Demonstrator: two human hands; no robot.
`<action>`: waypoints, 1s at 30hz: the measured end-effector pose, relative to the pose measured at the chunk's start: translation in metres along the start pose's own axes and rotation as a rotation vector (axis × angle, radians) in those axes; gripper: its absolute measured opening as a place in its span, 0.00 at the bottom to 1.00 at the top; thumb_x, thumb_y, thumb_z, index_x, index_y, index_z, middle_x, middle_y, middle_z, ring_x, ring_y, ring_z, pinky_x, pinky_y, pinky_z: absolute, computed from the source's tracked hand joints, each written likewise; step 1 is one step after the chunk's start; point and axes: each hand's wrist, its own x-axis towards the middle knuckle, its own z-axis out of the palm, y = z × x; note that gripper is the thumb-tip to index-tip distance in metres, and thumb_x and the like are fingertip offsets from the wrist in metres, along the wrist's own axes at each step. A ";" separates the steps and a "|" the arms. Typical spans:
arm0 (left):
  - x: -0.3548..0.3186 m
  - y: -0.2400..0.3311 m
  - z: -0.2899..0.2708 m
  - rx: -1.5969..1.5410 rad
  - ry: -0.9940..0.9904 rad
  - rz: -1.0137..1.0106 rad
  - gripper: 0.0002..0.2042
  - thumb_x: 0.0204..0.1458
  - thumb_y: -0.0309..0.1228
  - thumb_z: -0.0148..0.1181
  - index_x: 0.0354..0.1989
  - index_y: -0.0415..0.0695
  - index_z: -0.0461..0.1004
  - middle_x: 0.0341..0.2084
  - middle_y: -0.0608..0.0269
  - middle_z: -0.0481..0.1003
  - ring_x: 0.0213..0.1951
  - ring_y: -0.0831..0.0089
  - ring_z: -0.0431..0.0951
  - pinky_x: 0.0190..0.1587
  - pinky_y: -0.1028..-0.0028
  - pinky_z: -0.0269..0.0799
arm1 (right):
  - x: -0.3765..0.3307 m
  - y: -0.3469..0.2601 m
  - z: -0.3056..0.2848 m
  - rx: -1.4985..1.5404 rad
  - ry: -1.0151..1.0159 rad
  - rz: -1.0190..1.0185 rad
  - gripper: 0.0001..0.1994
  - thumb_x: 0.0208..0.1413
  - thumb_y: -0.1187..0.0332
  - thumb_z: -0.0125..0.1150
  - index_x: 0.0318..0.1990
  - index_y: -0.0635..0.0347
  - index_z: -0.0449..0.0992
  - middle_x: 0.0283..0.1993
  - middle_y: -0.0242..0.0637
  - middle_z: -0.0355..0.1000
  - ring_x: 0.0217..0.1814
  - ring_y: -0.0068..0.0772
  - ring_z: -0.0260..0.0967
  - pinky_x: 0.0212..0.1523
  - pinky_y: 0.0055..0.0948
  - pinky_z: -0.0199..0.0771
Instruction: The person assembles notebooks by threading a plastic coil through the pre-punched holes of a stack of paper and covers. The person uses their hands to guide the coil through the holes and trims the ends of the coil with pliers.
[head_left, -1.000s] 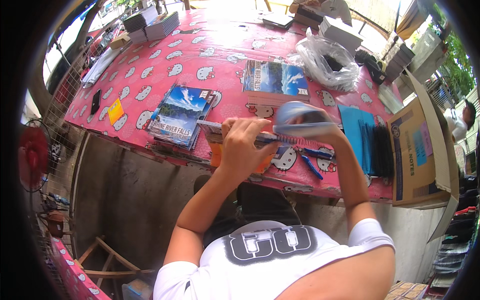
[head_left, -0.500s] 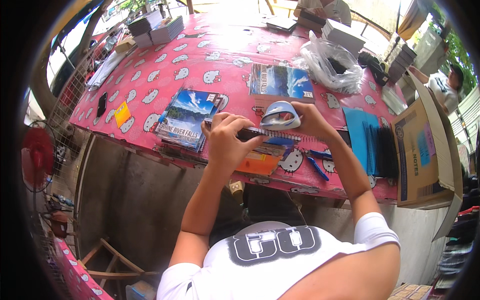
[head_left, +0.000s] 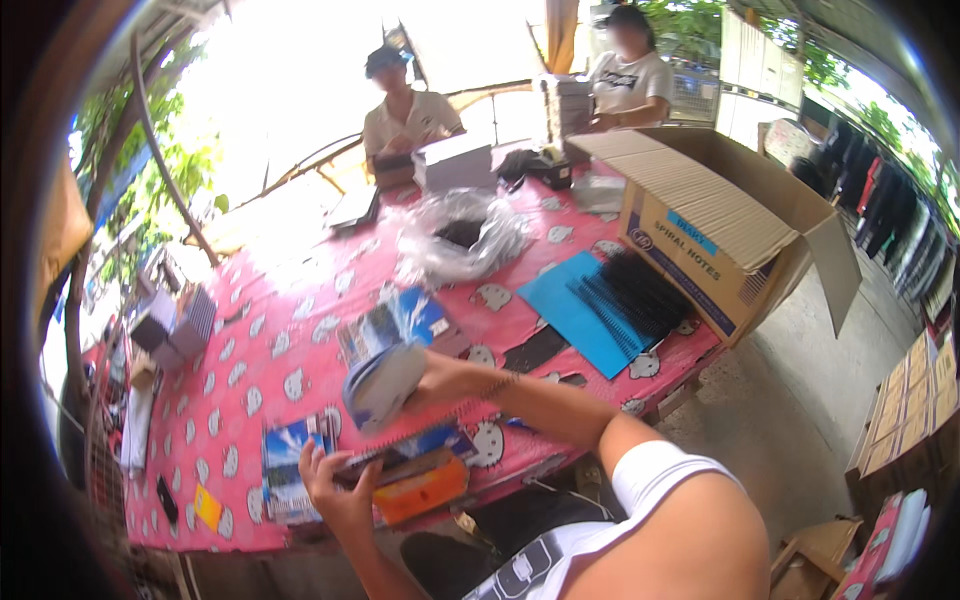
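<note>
— Where is the coil-edged booklet [head_left: 418, 442] to be found?

— It is held over the near edge of the pink tabletop [head_left: 262, 345], between the two hands. Just in front of it an orange item [head_left: 425, 490] is seen; whether the two are joined cannot be told.

— And how is it held?

— Its left end is pinched by the left hand [head_left: 340, 500], the grip being parted only by the booklet's thickness, with thumb and fingers set on either side.

— What is held on the right?

— A rounded blue-and-white tool [head_left: 378, 392] is clasped by the right hand [head_left: 428, 385], the grip being closed about it. It is blurred, so its kind cannot be made out. Against the right forearm a dark coil [head_left: 490, 388] is seen.

— What is laid nearby?

— A stack of waterfall-covered booklets [head_left: 288, 458] is set just beside the left hand, and a second stack [head_left: 365, 335] is placed beyond the tool. To the right, black coils [head_left: 640, 295] are spread on a blue sheet [head_left: 560, 290], beside an open cardboard box [head_left: 690, 245]. Farther back, a clear plastic bag [head_left: 505, 240] is seen.
</note>
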 end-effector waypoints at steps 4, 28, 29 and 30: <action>-0.005 -0.016 0.003 -0.154 -0.036 -0.104 0.19 0.36 0.25 0.72 0.38 0.40 0.73 0.54 0.55 0.67 0.49 0.65 0.71 0.49 0.68 0.68 | 0.001 -0.003 0.008 -0.462 0.012 0.087 0.23 0.33 0.78 0.64 0.44 0.62 0.75 0.30 0.34 0.75 0.34 0.22 0.71 0.34 0.27 0.72; -0.026 -0.069 -0.023 -1.071 0.050 -0.483 0.10 0.56 0.26 0.58 0.44 0.34 0.74 0.35 0.58 0.76 0.36 0.74 0.76 0.44 0.74 0.73 | 0.031 -0.004 0.030 0.117 -0.170 0.145 0.23 0.36 0.64 0.68 0.44 0.58 0.75 0.39 0.48 0.76 0.40 0.51 0.74 0.39 0.40 0.74; -0.025 -0.066 -0.020 -1.085 0.049 -0.460 0.11 0.56 0.27 0.58 0.44 0.34 0.74 0.34 0.59 0.76 0.36 0.75 0.76 0.43 0.74 0.73 | 0.028 0.000 0.029 -0.105 -0.147 0.129 0.22 0.36 0.64 0.67 0.44 0.59 0.75 0.39 0.48 0.76 0.40 0.50 0.74 0.38 0.41 0.74; -0.021 -0.062 -0.016 -1.099 0.047 -0.436 0.11 0.56 0.28 0.58 0.44 0.34 0.74 0.34 0.60 0.76 0.36 0.76 0.76 0.43 0.74 0.73 | 0.024 0.004 0.027 -0.328 -0.122 0.108 0.22 0.37 0.64 0.67 0.43 0.60 0.75 0.38 0.48 0.76 0.40 0.50 0.74 0.38 0.41 0.74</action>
